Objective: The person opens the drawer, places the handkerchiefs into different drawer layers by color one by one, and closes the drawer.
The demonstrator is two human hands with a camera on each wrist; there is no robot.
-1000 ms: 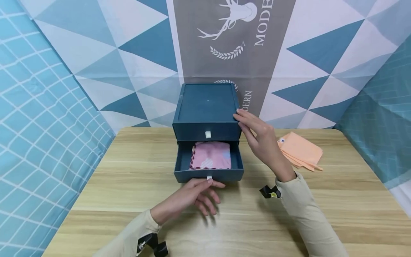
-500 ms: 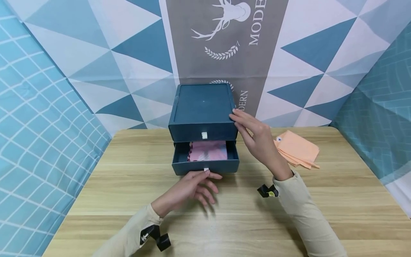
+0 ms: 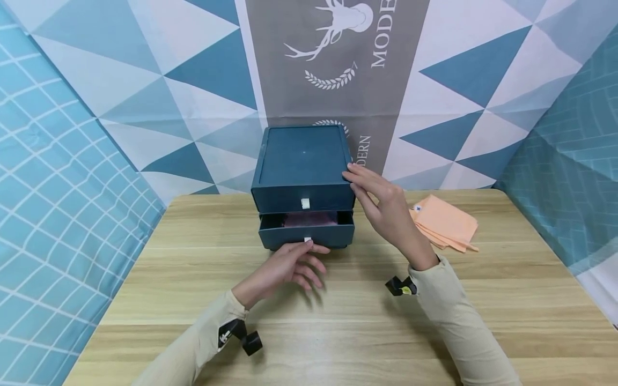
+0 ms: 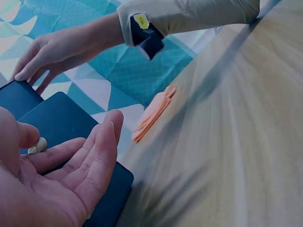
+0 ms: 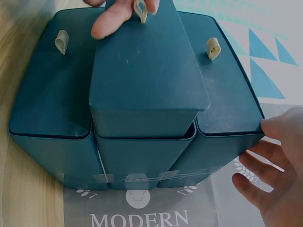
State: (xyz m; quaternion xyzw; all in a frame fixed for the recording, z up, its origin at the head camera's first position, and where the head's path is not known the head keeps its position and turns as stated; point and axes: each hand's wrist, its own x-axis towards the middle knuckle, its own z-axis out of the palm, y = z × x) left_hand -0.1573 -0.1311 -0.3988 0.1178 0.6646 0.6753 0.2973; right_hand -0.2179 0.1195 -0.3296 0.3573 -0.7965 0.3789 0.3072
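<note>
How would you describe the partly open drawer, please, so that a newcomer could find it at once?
Look on the wooden table for the dark blue three-drawer unit. Its middle drawer has the left hand at its white tab. Unlike its neighbours, it juts out, showing pink cloth inside.

**Wood-grain bench before me, a three-drawer unit and a folded cloth on it**

My bench is pale yellow-brown, with darker streaks running mostly sideways across my view and rounded corners at its far side. Soft shadows fall on the wood near me. Toward the middle of the far edge stands the dark blue unit, upright, its pale pull tabs facing me; the middle drawer juts partly out. Off to the unit's right, apart from it, the orange cloth lies flat, with a small blue star on white near one corner.
</note>
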